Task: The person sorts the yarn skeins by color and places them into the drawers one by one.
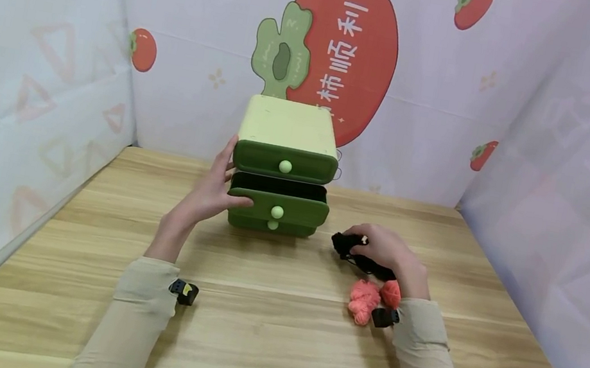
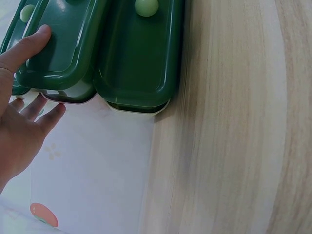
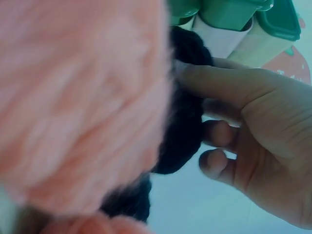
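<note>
Possibly strands snag nearer pink yarn (image 1: 363, 300): right hand (image 1: 385, 249) pinches black yarn (image 1: 345, 244). Left hand (image 1: 207, 194), splayed, could nudge middle drawer (image 1: 302, 211) closed.

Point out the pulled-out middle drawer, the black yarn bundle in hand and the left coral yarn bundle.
Middle drawer (image 1: 302, 212), head view: front panel's right half.
Black yarn bundle (image 3: 184, 126), right wrist view: its visible middle.
Left coral yarn bundle (image 1: 364, 298), head view: its middle.

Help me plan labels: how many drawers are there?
3, stacked in one cabinet: the top drawer; the middle drawer, pulled out; and the bottom drawer, partly hidden by the middle one in the head view. No others show.
</note>
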### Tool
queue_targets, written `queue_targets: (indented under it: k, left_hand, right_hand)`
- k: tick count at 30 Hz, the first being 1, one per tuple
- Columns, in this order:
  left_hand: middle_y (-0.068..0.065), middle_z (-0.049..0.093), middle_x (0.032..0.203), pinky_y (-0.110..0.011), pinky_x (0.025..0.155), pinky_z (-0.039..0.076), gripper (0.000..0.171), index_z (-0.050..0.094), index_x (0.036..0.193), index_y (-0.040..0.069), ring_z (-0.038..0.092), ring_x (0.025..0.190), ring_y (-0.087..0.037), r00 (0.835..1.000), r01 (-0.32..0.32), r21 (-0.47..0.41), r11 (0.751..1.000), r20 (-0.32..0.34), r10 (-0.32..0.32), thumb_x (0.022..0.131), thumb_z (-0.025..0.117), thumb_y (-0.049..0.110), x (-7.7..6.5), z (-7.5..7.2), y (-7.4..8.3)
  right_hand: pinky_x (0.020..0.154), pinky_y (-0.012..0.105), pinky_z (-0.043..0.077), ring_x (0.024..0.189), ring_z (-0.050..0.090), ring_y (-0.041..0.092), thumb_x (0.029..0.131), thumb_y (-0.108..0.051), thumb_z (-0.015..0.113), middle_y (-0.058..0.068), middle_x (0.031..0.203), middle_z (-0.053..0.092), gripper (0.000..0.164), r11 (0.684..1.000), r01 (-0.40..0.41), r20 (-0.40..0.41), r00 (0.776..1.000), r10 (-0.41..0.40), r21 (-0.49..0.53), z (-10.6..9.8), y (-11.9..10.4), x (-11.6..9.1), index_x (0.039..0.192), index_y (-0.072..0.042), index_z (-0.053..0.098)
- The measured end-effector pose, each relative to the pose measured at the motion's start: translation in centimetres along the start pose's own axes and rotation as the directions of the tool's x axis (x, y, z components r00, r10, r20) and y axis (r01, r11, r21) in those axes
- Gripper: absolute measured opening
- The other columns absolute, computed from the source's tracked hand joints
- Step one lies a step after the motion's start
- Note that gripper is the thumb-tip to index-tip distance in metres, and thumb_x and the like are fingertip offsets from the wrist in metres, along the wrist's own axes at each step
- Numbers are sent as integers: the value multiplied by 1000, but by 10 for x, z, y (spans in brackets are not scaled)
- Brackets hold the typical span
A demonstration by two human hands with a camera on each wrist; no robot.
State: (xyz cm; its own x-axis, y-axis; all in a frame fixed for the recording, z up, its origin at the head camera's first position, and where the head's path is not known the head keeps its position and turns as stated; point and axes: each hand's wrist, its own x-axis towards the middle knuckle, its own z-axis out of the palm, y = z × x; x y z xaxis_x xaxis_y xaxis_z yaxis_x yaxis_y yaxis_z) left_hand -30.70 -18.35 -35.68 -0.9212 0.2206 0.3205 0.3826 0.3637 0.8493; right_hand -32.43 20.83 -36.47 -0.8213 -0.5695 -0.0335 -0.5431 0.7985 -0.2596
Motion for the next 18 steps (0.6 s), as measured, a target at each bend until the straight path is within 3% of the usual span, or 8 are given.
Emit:
queue_targets:
  k: [3, 6, 10, 14, 18]
  left_hand:
    - [-5, 2, 166, -55, 121, 26, 128, -9, 155, 48, 22, 150, -38, 1000, -13, -6, 1000, -2, 13, 78, 86, 11, 1, 1, 0]
    - [-3, 3, 166, -54, 121, 27, 128, -9, 155, 49, 23, 150, -36, 1000, -16, -8, 1000, -10, 16, 77, 86, 10, 2, 2, 0]
    - [-5, 2, 166, -54, 122, 26, 128, -10, 157, 42, 22, 150, -37, 1000, -5, -11, 1000, -8, 5, 78, 84, 7, 1, 1, 5]
    - [-11, 0, 165, -57, 122, 23, 127, -11, 159, 30, 20, 150, -42, 1000, 2, -11, 1000, 4, -2, 79, 82, 3, 0, 2, 9]
    - [-10, 2, 165, -56, 122, 23, 128, -11, 159, 34, 21, 150, -42, 1000, 0, -6, 1000, -1, 0, 78, 84, 4, 0, 2, 4]
  right_hand:
    - [98, 55, 51, 118, 63, 33, 91, -15, 71, 9, 126, 68, 36, 1000, 13, -98, 995, -15, -18, -5, -6, 0, 127, -19, 69]
    - [91, 56, 54, 111, 66, 35, 91, -14, 71, 11, 121, 69, 35, 998, 37, -220, 974, -48, -54, -11, -13, -1, 126, -18, 68]
    - [81, 54, 56, 98, 69, 33, 90, -13, 72, 10, 112, 70, 33, 991, 60, -368, 925, -100, -118, -17, -21, 0, 123, -19, 70]
    - [70, 52, 56, 87, 70, 30, 89, -13, 73, 7, 105, 70, 32, 984, 87, -463, 874, -150, -155, -21, -28, 1, 120, -18, 71]
    - [64, 48, 55, 80, 69, 28, 88, -10, 74, 5, 102, 69, 31, 977, 120, -529, 825, -198, -179, -23, -34, 4, 118, -18, 71]
